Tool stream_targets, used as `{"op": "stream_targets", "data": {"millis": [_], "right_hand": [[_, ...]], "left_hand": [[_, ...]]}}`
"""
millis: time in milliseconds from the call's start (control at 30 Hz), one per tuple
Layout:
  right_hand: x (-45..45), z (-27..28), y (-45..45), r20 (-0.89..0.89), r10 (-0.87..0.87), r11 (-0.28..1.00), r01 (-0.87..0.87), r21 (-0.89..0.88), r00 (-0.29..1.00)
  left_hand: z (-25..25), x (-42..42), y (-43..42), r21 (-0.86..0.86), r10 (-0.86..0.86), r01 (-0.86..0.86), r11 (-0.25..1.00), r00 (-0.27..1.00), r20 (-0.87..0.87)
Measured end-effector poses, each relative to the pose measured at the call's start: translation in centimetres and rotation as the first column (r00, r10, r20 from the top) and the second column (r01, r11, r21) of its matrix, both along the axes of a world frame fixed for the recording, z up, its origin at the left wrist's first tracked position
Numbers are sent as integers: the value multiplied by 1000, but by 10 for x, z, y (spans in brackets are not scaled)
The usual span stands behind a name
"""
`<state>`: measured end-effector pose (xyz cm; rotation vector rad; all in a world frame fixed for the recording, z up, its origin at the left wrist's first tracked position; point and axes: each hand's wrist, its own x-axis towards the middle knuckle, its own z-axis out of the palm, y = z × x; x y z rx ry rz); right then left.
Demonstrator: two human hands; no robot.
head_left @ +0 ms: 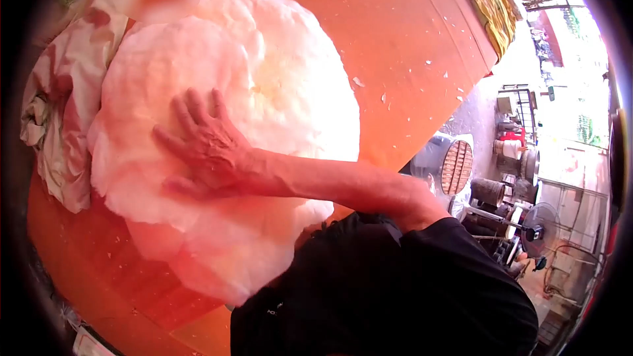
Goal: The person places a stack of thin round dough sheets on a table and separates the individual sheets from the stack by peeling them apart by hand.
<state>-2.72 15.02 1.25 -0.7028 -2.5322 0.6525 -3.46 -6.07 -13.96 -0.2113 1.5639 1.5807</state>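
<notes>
Across the orange table [402, 53], near the edge by the black shirt [382, 290], lies the white wadding [290, 79]. The right hand [214, 148] rests palm down on it, fingers spread. A pale cloth [72, 86] lies crumpled at its left; a yellow cloth [491, 6] reaches the table's right corner. The left hand's grip cannot be determined.

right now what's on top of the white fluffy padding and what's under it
The right hand is spread on top of the padding. Orange surface shows around it, but whatever lies directly underneath is covered, so I can't tell.
</notes>
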Motion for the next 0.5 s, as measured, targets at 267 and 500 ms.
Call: {"op": "stream_targets", "data": {"millis": [267, 500], "right_hand": [[41, 95, -24, -354, 20, 990, -67, -121, 935], [143, 175, 26, -691, -25, 901, -284, -329, 723]], "left_hand": [[104, -2, 31, 119, -35, 98, 988, 893, -449], [252, 91, 162, 318, 9, 400, 860, 611, -792]]}}
